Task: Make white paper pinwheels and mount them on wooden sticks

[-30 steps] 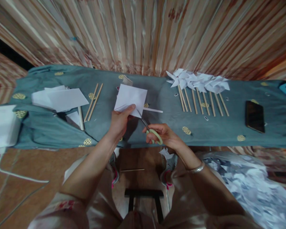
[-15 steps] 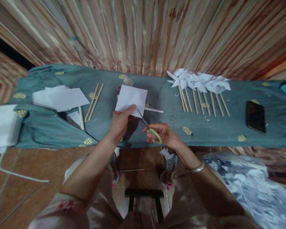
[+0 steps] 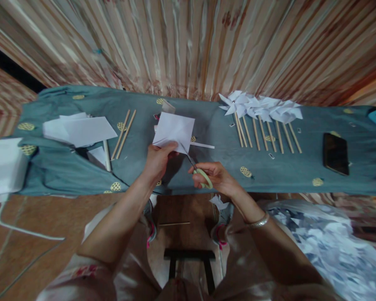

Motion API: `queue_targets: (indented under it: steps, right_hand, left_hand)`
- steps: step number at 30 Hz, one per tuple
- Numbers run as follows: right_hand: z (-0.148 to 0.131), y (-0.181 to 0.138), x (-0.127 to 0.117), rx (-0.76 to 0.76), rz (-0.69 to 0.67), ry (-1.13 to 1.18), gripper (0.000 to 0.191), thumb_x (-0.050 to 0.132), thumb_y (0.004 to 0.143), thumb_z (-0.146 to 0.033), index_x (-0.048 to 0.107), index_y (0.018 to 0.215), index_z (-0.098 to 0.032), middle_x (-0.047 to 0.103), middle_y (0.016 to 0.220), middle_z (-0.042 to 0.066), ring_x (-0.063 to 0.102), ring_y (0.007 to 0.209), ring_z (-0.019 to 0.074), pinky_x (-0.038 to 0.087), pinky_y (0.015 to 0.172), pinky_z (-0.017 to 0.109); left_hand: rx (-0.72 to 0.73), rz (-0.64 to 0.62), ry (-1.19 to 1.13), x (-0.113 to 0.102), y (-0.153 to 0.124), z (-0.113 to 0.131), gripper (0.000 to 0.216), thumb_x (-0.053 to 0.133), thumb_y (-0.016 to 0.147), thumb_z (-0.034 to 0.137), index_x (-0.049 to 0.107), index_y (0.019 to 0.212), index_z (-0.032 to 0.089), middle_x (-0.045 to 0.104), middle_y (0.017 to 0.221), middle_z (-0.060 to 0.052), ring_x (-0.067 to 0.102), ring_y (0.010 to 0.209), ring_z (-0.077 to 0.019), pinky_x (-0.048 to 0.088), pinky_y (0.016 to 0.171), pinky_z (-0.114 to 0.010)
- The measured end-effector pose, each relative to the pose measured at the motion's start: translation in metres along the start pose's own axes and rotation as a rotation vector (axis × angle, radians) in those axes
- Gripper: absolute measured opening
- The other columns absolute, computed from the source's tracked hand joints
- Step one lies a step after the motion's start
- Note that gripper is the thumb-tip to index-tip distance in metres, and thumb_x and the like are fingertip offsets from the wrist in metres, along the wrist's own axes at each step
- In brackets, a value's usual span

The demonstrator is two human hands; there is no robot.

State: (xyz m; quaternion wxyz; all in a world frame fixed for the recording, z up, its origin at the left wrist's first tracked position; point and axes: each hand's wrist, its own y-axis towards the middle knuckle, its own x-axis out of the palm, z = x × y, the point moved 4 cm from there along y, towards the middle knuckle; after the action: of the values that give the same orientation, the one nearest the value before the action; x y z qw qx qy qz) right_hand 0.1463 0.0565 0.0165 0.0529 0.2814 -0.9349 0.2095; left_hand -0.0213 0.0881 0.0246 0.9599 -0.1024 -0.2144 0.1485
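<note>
My left hand [image 3: 158, 160] pinches the lower edge of a folded white paper square [image 3: 174, 130] and holds it up over the teal cloth-covered table [image 3: 207, 167]. My right hand [image 3: 213, 175] grips green-handled scissors [image 3: 198, 169], whose blades point up and left into the paper's lower right edge. A thin white paper strip [image 3: 203, 145] lies on the cloth just behind the blades.
Several finished white paper pinwheels on wooden sticks [image 3: 263, 121] lie to the right, a dark phone [image 3: 334, 153] beyond them. Loose white sheets [image 3: 81, 129] and two wooden sticks [image 3: 123, 133] lie left. A white box [image 3: 4, 165] sits far left. Paper scraps [image 3: 332, 246] fill a bag below right.
The paper square has turned slightly in my left hand and the scissors have edged a little further up into it. Everything else lies as before.
</note>
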Motion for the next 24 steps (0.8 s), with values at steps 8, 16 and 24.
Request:
queue_targets:
  steps: [8, 16, 24]
  right_hand:
    - [-0.0005, -0.0002, -0.0007, 0.021, 0.026, 0.028, 0.048, 0.089, 0.054, -0.050, 0.068, 0.080, -0.016, 0.065, 0.059, -0.004, 0.059, 0.051, 0.0068, 0.046, 0.049, 0.018]
    - [-0.0024, 0.0001, 0.0003, 0.009, 0.034, 0.025, 0.045, 0.090, 0.053, -0.047, 0.068, 0.078, -0.017, 0.064, 0.057, -0.005, 0.058, 0.051, 0.0064, 0.045, 0.049, 0.018]
    - [-0.0024, 0.0011, 0.0008, 0.026, 0.056, 0.063, 0.045, 0.092, 0.050, -0.044, 0.069, 0.077, -0.016, 0.064, 0.056, -0.004, 0.059, 0.050, 0.0072, 0.046, 0.049, 0.019]
  left_hand:
    - [-0.009, -0.034, -0.011, 0.0013, -0.0015, -0.0036, 0.028, 0.083, 0.050, 0.023, 0.069, 0.074, 0.015, 0.068, 0.070, 0.001, 0.060, 0.061, -0.0121, 0.050, 0.053, -0.022]
    - [-0.022, -0.016, 0.019, 0.0003, -0.0017, -0.0046, 0.026, 0.082, 0.051, 0.023, 0.068, 0.072, 0.014, 0.067, 0.068, 0.001, 0.059, 0.059, -0.0119, 0.050, 0.054, -0.023]
    - [-0.017, -0.022, 0.026, 0.0005, -0.0024, -0.0047, 0.028, 0.082, 0.051, 0.024, 0.069, 0.073, 0.014, 0.068, 0.070, 0.000, 0.061, 0.061, -0.0126, 0.050, 0.055, -0.023]
